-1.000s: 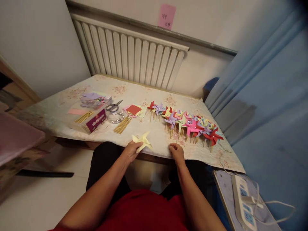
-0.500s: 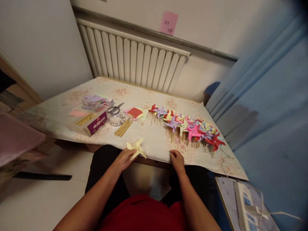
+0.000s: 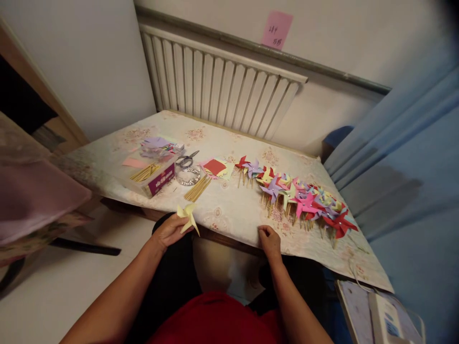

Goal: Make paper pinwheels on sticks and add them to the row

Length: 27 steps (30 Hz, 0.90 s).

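My left hand (image 3: 168, 231) is closed on a pale yellow paper pinwheel head (image 3: 187, 215), held at the near edge of the table (image 3: 107, 162). My right hand (image 3: 269, 240) rests at the table's front edge with its fingers curled; what it pinches, if anything, is too small to make out. A row of finished coloured pinwheels on sticks (image 3: 297, 198) lies to the right, just beyond my right hand. A bundle of wooden sticks (image 3: 197, 188) lies beyond my left hand.
A box with sticks (image 3: 152, 175), scissors (image 3: 187, 159), a shiny round tin (image 3: 189, 177) and coloured paper squares (image 3: 215, 167) lie at the table's middle left. A radiator (image 3: 215, 91) stands behind. A blue curtain (image 3: 405, 157) hangs on the right. A power strip (image 3: 385, 317) sits lower right.
The view has swung so the table sits further right. My left hand has drawn the yellow pinwheel head towards the left, off the table's edge. My right hand has stayed at the edge.
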### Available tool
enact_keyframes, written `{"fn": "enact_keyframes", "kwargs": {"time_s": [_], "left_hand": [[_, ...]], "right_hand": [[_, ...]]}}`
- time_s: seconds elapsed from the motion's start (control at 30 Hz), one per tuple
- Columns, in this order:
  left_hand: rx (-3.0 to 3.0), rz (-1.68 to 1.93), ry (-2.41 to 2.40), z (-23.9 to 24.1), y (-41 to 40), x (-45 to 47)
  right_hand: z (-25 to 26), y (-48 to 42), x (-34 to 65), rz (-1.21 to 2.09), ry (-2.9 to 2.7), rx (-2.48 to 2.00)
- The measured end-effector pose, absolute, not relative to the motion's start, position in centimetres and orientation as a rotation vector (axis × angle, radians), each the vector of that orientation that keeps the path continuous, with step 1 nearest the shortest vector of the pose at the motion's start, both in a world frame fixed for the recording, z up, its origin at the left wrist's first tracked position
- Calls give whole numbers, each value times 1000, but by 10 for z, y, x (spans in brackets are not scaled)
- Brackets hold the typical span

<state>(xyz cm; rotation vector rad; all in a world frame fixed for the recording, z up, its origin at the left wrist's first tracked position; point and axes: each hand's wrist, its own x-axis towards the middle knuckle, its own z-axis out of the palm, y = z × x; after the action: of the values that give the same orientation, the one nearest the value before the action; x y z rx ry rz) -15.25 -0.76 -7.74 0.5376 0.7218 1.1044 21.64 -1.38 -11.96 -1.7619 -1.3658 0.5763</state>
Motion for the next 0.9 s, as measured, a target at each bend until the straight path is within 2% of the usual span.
{"fn": "enact_keyframes", "kwargs": {"time_s": [0.2,0.43,0.9], "left_hand": [[582,1190,449,-75,-16,-159],[596,1143,465,-76,-12,-158],[627,1082,459,-80,-5,-160]], "right_hand": [[-118,13,136,587,-1697,-1488],[-117,53,69,414,-2096,-1277],[-100,96,15,84,-2499,-1488]]}}
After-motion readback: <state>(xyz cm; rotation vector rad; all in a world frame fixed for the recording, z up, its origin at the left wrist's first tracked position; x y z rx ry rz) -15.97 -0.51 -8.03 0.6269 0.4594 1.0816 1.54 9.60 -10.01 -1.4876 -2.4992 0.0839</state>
